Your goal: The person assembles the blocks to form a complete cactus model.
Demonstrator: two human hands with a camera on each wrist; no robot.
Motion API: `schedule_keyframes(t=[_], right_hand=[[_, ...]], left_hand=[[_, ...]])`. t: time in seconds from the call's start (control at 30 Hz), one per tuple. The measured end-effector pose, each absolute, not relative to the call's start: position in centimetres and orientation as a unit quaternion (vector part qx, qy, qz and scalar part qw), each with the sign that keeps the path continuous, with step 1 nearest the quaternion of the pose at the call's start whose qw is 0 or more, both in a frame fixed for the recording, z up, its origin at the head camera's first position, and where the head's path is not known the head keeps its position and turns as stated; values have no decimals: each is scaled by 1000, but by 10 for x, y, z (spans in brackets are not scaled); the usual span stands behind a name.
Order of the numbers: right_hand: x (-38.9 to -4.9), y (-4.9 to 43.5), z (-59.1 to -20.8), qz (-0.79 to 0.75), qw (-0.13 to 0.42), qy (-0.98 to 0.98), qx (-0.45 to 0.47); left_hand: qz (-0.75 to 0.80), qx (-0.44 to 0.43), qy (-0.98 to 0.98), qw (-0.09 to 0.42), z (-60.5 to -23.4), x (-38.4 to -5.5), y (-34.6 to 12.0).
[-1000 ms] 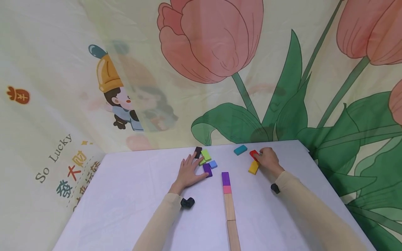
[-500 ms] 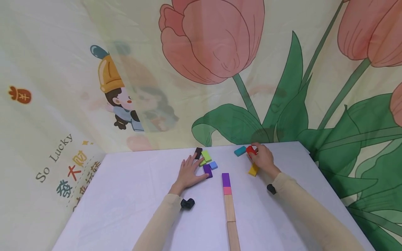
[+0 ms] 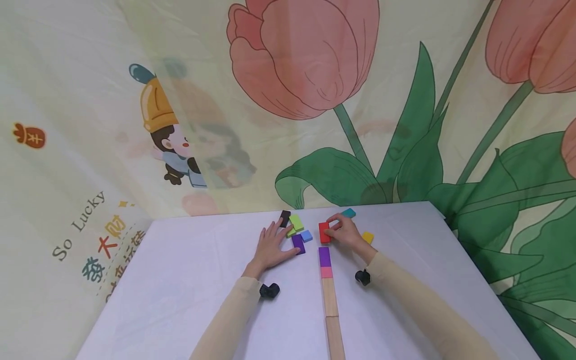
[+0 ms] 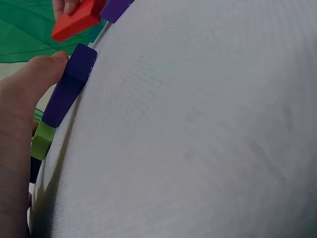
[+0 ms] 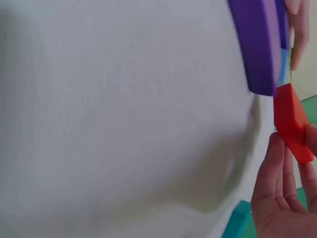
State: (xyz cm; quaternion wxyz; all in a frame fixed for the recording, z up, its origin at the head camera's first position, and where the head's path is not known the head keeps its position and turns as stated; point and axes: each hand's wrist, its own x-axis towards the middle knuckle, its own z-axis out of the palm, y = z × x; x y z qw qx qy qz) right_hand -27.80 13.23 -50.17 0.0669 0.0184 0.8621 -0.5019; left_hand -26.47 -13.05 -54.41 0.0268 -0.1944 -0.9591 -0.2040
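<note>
My right hand point(image 3: 348, 234) pinches a red block point(image 3: 323, 233) between thumb and fingers, just beyond the far end of a row of blocks. In the right wrist view the red block point(image 5: 290, 119) is tilted near the purple end block point(image 5: 257, 44). That row runs toward me: a purple block point(image 3: 324, 257), a pink one point(image 3: 326, 272), then plain wooden blocks point(image 3: 330, 297). My left hand point(image 3: 270, 247) lies with spread fingers around a loose cluster, its thumb at a dark purple block point(image 3: 298, 244) and its fingertips by a black block point(image 3: 285, 218) and green blocks point(image 3: 296, 222).
A light blue block point(image 3: 307, 235) lies against the cluster. Behind my right hand is a teal block point(image 3: 348, 213), partly hidden, and a yellow block point(image 3: 368, 237) is to its right. A flower-print cloth point(image 3: 315, 165) hangs behind the white table point(image 3: 180, 290).
My right hand has picked up the red block from beside the yellow one and carried it left to the row's far end. The left hand has stayed in place.
</note>
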Motion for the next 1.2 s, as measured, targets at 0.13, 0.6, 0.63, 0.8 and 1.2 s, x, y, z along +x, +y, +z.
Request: schedule_keyframes(t=[0.13,0.6,0.63,0.8,1.2], right_hand=[[-279,130,-508,-510,69,857,17],[-276,130,-514,-497,88,864,-12],[-276,130,-514,-494,87,865,-13],[-276,128,-516,-490,90,867,-9],[-277,127,-517,-470,113,876,-10]], left_hand=[[-206,-192,-959,25,-543,-264,-130],[-205,-192,-959,24,-540,-263,-130],[-204,-192,-960,23,-540,-263,-130],[-202,-189,-961,16,-541,-264,-130],[-197,-190,-962,15,-541,-264,-130]])
